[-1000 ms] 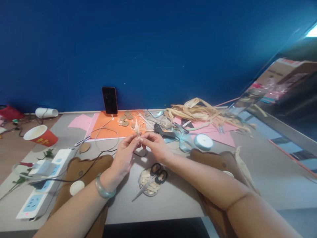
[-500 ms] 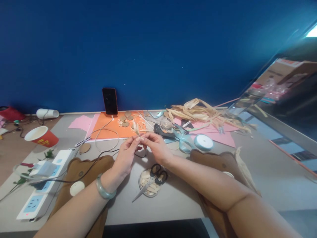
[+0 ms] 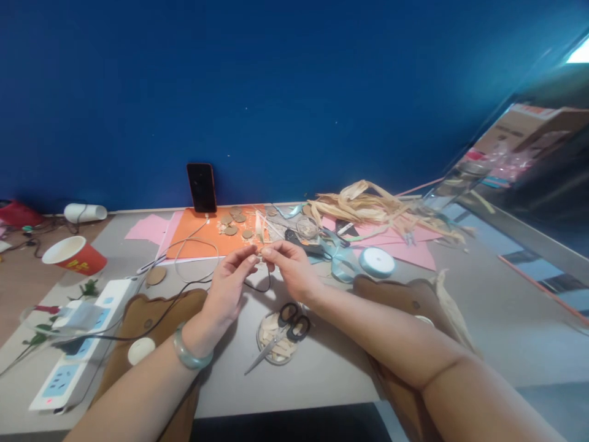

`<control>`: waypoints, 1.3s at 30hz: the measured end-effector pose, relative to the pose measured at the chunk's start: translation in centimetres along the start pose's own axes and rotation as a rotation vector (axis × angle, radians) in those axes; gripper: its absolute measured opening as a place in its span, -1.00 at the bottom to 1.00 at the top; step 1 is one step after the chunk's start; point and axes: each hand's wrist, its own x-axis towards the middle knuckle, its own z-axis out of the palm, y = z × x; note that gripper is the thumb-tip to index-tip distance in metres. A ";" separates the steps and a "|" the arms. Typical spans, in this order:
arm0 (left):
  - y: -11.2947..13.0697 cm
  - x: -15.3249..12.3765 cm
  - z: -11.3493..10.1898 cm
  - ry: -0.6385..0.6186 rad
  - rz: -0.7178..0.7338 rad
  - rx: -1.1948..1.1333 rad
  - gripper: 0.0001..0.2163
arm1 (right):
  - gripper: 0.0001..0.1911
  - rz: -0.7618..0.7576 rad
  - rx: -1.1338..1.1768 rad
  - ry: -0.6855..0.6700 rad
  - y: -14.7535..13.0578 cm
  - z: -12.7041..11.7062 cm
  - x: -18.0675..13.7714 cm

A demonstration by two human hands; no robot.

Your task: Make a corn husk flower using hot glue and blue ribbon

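My left hand (image 3: pixel 229 279) and my right hand (image 3: pixel 292 267) meet above the middle of the table, fingertips almost touching. A small pale piece of corn husk (image 3: pixel 259 228) sticks up from between them. My right thumb and fingers pinch its lower end. The left thumb and forefinger are closed at the same spot; the fingers partly hide what they grip. Below the hands, scissors (image 3: pixel 278 344) with black handles lie across a round dish (image 3: pixel 263 327) of cut husk bits. A black cord (image 3: pixel 263 290) passes just under the fingers.
Dried corn husks (image 3: pixel 363 205), a blue ribbon spool (image 3: pixel 377 262) and a glue gun (image 3: pixel 306 247) lie at the back right. Orange paper (image 3: pixel 191 236) holds brown discs. A phone (image 3: pixel 201 187) leans on the wall. A red cup (image 3: pixel 80 256) and power strip (image 3: pixel 69 368) stand left.
My fingertips have drawn slightly apart, and the left fingers have spread a little from the right ones. The upright husk piece now shows a bit farther right and higher in the view.
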 end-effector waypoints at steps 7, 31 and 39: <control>0.4 0.5 -0.4 0.041 -0.001 -0.104 -0.78 | -0.79 -0.015 -0.061 0.038 -0.4 -0.1 0.0; 0.5 0.1 -0.7 -0.116 0.085 -0.205 -0.76 | -0.78 -0.016 -0.061 0.042 0.2 -0.3 0.1; 0.6 0.0 -0.4 -0.103 0.026 -0.195 -0.91 | -0.81 -0.004 -0.021 0.038 -0.1 -0.3 0.0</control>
